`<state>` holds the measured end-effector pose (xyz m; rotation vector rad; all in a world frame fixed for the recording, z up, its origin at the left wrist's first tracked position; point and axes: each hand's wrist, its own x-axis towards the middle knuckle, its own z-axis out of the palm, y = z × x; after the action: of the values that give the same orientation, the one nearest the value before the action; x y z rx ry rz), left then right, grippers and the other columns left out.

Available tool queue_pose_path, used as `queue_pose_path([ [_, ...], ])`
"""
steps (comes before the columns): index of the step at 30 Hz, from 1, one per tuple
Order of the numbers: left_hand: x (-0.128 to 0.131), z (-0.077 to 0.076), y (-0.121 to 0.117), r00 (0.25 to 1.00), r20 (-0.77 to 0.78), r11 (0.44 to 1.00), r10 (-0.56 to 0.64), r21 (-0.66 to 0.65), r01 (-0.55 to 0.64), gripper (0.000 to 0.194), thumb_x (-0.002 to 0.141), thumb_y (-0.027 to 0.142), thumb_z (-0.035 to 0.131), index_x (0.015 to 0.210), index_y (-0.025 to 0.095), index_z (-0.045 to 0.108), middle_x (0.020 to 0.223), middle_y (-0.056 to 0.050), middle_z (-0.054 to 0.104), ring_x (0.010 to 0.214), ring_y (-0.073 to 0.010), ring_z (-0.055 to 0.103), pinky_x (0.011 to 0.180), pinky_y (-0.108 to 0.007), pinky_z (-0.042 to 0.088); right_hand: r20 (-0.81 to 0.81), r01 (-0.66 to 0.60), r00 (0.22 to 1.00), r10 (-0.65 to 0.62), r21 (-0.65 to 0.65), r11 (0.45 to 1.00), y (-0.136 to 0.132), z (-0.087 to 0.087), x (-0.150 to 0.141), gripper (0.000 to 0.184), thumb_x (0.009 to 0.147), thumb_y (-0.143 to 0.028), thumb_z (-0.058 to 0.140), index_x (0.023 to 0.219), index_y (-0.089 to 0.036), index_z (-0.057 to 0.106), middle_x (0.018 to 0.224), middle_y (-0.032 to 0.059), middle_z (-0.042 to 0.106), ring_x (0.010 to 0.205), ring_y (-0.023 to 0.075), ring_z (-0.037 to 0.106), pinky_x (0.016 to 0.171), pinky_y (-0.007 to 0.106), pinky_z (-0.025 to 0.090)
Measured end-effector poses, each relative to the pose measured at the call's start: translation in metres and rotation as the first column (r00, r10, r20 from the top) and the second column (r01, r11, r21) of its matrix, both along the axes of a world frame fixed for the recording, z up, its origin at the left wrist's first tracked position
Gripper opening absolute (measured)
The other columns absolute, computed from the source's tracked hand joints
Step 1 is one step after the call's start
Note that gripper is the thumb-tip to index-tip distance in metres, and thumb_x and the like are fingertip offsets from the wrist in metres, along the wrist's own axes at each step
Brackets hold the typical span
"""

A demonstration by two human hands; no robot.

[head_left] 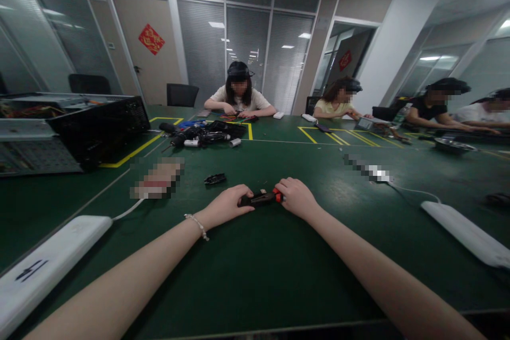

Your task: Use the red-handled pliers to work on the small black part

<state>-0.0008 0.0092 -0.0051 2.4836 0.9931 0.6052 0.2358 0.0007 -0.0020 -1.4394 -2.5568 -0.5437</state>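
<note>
Just above the green table, my left hand [231,202] closes its thumb and fingers on the end of a dark, elongated plastic part [258,200]. A beaded bracelet circles that wrist. Facing it, my right hand [297,197] is wrapped round a red-and-black handle [278,195], which meets the dark part's right end. Fingers cover most of the handle, so I cannot tell which tool it belongs to. Beyond my left hand lies a small black hollow shell piece [215,178], apart from both hands.
White power banks [59,260] [466,231] lie on either side, cabled to blurred devices. A black computer case [99,133] stands at left. Tangled black cables and tools [207,133] lie farther back on the green table [255,276]. Several people sit across and to the right.
</note>
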Motion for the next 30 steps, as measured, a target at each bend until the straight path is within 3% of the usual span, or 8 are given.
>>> queue_pose_path([
  [30, 0.0006, 0.0027, -0.0012, 1.0, 0.007, 1.0, -0.001, -0.018, 0.001, 0.027, 0.074, 0.034, 0.059, 0.096, 0.019, 0.053, 0.09, -0.001, 0.053, 0.066, -0.0126, 0.048, 0.059, -0.024, 0.039, -0.002, 0.011, 1.0, -0.011, -0.011, 1.0, -0.0001, 0.0013, -0.0018, 0.021, 0.068, -0.012, 0.052, 0.088, -0.015, 0.058, 0.086, 0.0065, 0.057, 0.078, 0.0168, 0.048, 0.069, 0.027, 0.035],
])
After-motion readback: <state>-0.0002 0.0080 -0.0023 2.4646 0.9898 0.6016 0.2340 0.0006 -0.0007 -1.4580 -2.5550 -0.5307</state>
